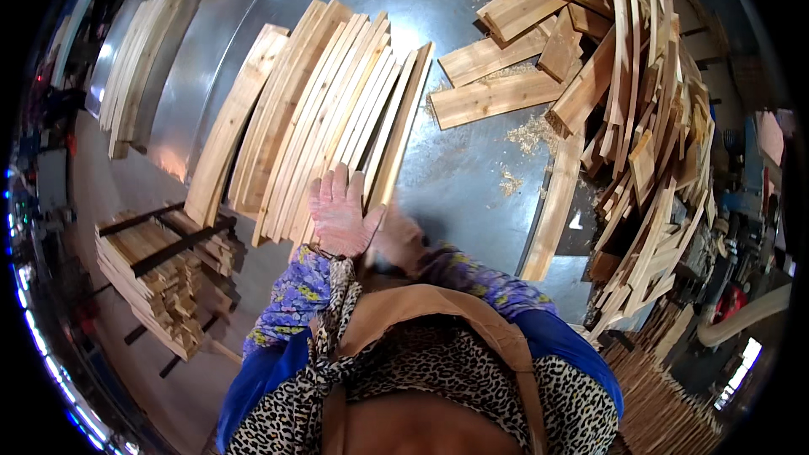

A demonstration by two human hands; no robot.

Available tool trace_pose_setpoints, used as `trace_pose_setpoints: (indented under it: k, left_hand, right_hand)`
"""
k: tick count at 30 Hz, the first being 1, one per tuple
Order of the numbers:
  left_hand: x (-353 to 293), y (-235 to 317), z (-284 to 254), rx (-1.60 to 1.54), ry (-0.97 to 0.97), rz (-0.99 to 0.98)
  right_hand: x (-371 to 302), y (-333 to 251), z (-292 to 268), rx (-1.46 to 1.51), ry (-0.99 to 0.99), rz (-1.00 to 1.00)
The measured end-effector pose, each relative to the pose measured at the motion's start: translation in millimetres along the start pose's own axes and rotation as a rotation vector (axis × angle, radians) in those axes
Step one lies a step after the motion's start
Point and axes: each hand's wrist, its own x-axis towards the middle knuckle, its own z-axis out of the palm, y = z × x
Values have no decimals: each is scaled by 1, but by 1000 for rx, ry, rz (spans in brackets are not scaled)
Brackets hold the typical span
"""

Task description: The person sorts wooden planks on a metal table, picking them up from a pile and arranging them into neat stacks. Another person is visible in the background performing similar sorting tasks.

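Observation:
A row of narrow wooden boards (316,118) stands side by side on the metal table, left of centre. My left hand (341,212), in a pinkish glove, lies flat with its fingers stretched over the near ends of these boards. Close to its right is my right hand (399,240), smeared by motion, so its fingers cannot be made out. It is at the near end of the rightmost board (406,122), which leans slightly away from the others. Whether the right hand grips that board is hidden by the blur.
A large heap of loose boards (628,76) fills the right side of the metal table (459,177), with sawdust (531,133) beside it. Another short row of boards (139,59) sits far left. Stacked boards (152,286) rest on a dark rack at lower left.

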Motion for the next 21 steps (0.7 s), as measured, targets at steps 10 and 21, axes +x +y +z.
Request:
trace_pose_setpoints:
  k: [10, 21]
  left_hand:
    - [65, -124, 5, -14, -170, -268]
    - [102, -294, -32, 73, -134, -152]
  right_hand:
    - [84, -130, 90, -281, -253, 123]
    - [148, -167, 70, 1273, -80, 26]
